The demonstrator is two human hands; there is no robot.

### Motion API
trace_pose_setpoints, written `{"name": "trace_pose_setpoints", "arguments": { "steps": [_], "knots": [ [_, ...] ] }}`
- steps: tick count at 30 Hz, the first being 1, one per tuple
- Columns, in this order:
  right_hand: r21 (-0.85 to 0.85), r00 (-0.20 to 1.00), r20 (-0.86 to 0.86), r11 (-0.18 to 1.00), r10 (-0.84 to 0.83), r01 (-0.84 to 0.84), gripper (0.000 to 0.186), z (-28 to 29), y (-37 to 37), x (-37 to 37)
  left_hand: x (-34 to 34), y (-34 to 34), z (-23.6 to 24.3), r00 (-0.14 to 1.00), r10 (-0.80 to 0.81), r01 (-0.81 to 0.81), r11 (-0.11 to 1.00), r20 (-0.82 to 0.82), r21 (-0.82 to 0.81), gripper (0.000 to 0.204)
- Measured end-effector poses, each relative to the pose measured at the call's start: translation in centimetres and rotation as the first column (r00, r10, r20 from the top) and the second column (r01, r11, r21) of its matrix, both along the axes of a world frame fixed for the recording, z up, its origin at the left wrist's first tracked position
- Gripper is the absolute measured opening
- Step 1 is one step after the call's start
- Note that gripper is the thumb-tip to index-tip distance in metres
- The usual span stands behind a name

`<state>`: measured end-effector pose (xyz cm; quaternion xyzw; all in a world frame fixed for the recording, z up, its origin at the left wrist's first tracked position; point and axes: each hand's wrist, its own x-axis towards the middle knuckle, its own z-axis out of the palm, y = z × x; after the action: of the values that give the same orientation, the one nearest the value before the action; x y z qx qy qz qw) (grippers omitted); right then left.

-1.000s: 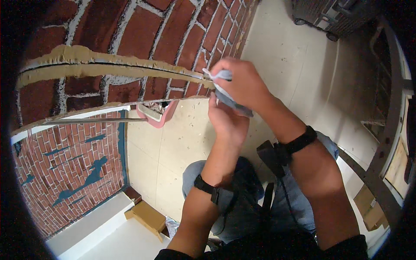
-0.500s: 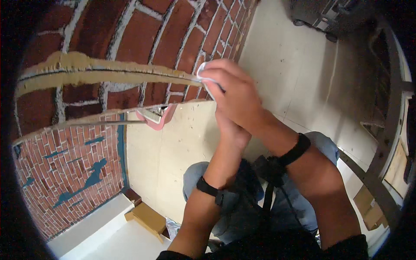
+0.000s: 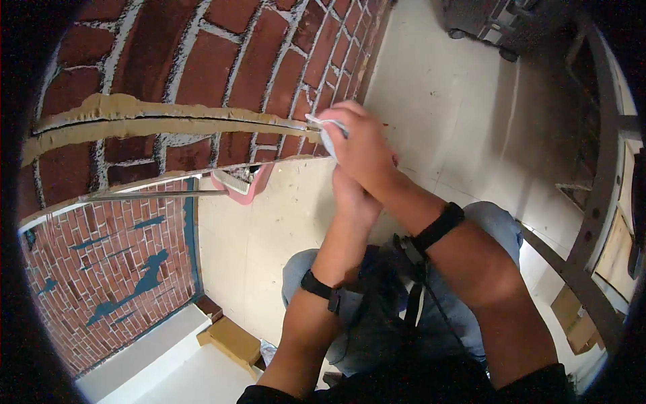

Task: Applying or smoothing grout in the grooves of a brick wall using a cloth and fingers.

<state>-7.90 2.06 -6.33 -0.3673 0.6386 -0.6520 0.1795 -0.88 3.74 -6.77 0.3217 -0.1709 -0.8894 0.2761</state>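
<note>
Close to the brick-patterned wall panel [image 3: 222,64], my right hand [image 3: 367,145] is closed around a small white piece [image 3: 327,138], too covered to name. Its thin end touches or nearly touches the right end of a tan strip [image 3: 202,114] with a dark gap running along it. My left hand [image 3: 353,195] is just below, pressed against the right hand's underside. Its fingers are hidden, so I cannot tell what they hold.
Beneath the panel a pink dustpan [image 3: 250,185] with a long handle lies on the pale tiled floor [image 3: 269,249]. A second brick-patterned panel [image 3: 128,262] stands lower left, near a cardboard box [image 3: 232,340]. A dark wheeled case [image 3: 491,27] is upper right. A metal frame [image 3: 599,202] rises at right.
The white piece has turned, so its end looks thinner now. My right hand has shifted slightly with it, and both forearms have drifted a little left in the picture.
</note>
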Motion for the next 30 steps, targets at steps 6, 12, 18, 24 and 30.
{"name": "trace_pose_setpoints", "arguments": {
  "steps": [6, 12, 18, 24, 30],
  "knots": [
    [-0.039, 1.0, -0.025, 0.999, -0.007, 0.006, 0.01, 2.0, -0.3, 0.6, 0.7, -0.1, 0.2, 0.993, 0.068, -0.077, 0.993, 0.096, 0.089, 0.03],
    [0.121, 0.998, -0.057, 0.992, -0.026, 0.033, 0.009, -1.1, -0.3, 0.1, 0.1, 0.3, -0.2, 0.999, 0.033, -0.039, 0.986, 0.035, 0.163, 0.032],
    [-0.055, 0.998, 0.02, 0.997, -0.061, 0.062, 0.011, 3.9, -0.1, 1.6, -0.1, -0.1, 0.7, 0.984, 0.146, -0.153, 0.986, 0.099, 0.065, 0.034],
    [0.111, 0.991, 0.055, 0.987, -0.125, 0.118, 0.01, -0.6, 0.3, 0.5, -0.3, 0.3, 0.5, 0.989, 0.087, -0.103, 0.985, 0.116, 0.138, 0.033],
    [0.008, 0.977, 0.184, 0.995, -0.103, 0.103, 0.009, 5.5, -0.4, 2.9, 2.6, -3.2, -4.3, 0.78, 0.138, -0.055, 0.987, -0.61, 0.152, 0.036]
  ]
}}
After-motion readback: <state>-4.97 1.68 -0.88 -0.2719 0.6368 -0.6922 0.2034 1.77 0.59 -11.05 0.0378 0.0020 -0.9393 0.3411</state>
